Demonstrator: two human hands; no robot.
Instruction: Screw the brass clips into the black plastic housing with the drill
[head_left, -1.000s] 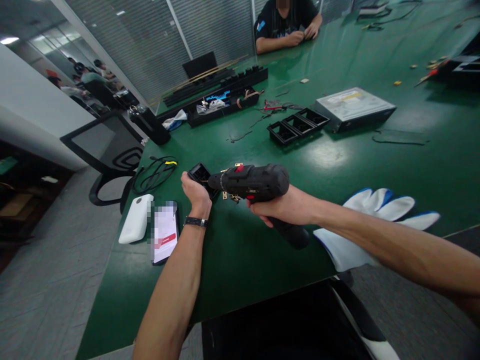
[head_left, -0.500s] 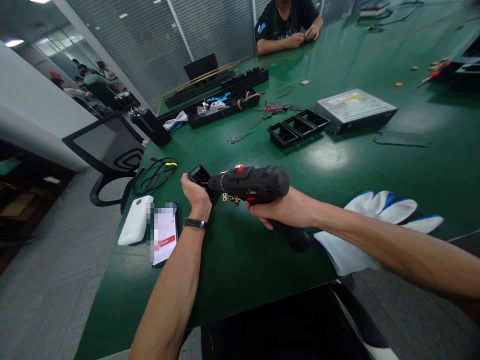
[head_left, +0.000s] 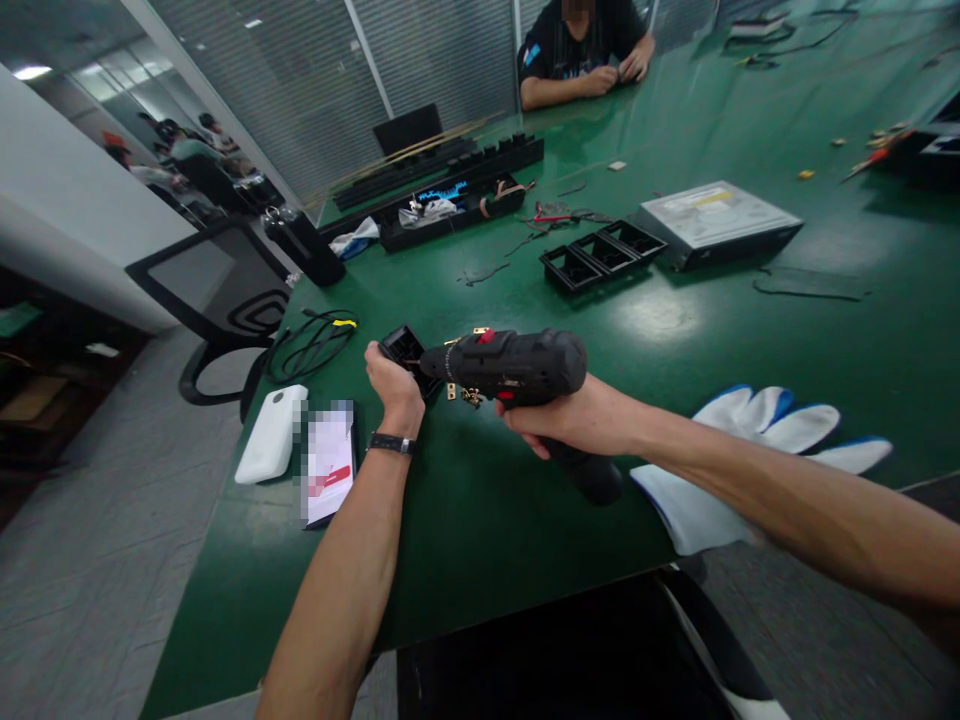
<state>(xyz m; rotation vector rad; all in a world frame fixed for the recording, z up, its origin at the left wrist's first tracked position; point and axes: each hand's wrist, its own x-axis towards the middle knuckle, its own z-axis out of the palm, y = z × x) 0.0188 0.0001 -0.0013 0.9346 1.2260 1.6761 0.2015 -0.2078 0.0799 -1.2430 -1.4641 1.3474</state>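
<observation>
My right hand (head_left: 581, 420) is wrapped round the grip of a black power drill (head_left: 517, 368) with red buttons. The drill lies level, its chuck pointing left into a small black frame (head_left: 403, 345). My left hand (head_left: 394, 385) grips that frame at its left side, on the green table. The drill's bit tip is too small to make out inside the frame. Small brass pieces (head_left: 472, 397) lie just under the drill, and a brass plate (head_left: 451, 391) is beside them. The chuck hides part of the frame.
A black three-compartment frame (head_left: 600, 258) and a silver metal box (head_left: 720, 225) lie beyond the drill. White gloves (head_left: 697, 505) are under my right forearm. A phone (head_left: 330, 465), white case (head_left: 271, 435) and cable (head_left: 315, 345) lie left. A person (head_left: 585, 60) sits across the table (head_left: 525, 540).
The whole view has shifted slightly, with most things a little further right. Both hands keep their hold, and the drill stays pointed into the black frame.
</observation>
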